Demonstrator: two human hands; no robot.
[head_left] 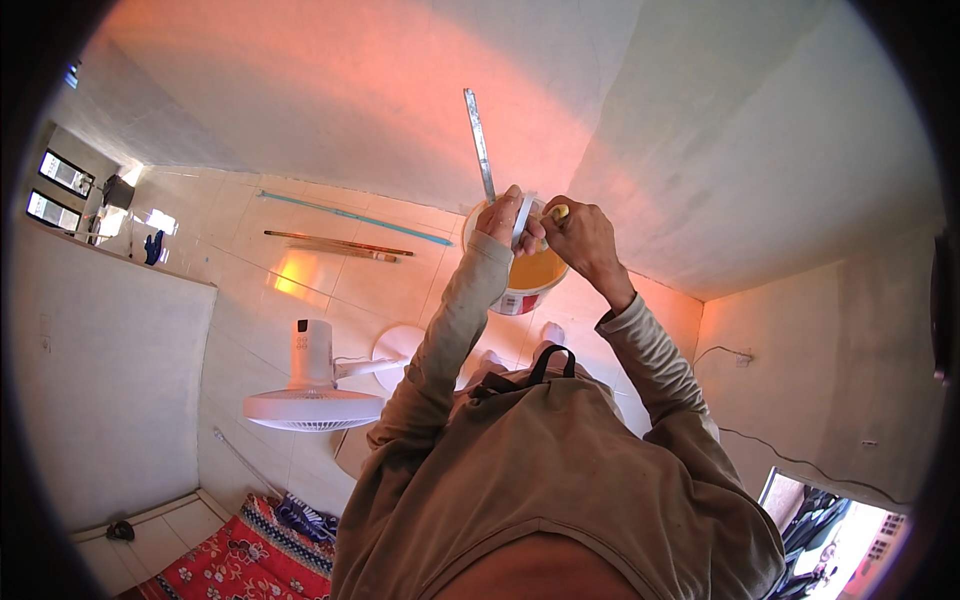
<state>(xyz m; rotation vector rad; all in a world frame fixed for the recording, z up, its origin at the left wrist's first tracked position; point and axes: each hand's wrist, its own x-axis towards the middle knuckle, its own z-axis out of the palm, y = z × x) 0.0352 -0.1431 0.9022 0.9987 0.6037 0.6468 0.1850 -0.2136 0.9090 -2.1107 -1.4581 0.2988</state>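
Both of my hands are over a round bucket (522,300) of tan liquid, close together at its far side. My left hand (503,218) is curled around a narrow white strip (522,220) that slants down in front of the bucket's opening. A long flat grey metal bar (478,140) rises beside that hand; its lower end is hidden, so whether I grip it is unclear. My right hand (585,238) is closed round a short tool with a yellowish rounded handle end (560,212). The rest of that tool is hidden by my fingers.
Left of the bucket, a teal pole (355,218) and brown sticks (340,245) lie on the tiled floor. A white standing fan (312,405) is near my left arm. Walls (540,100) rise just beyond the bucket. A red patterned cloth (245,555) lies at lower left.
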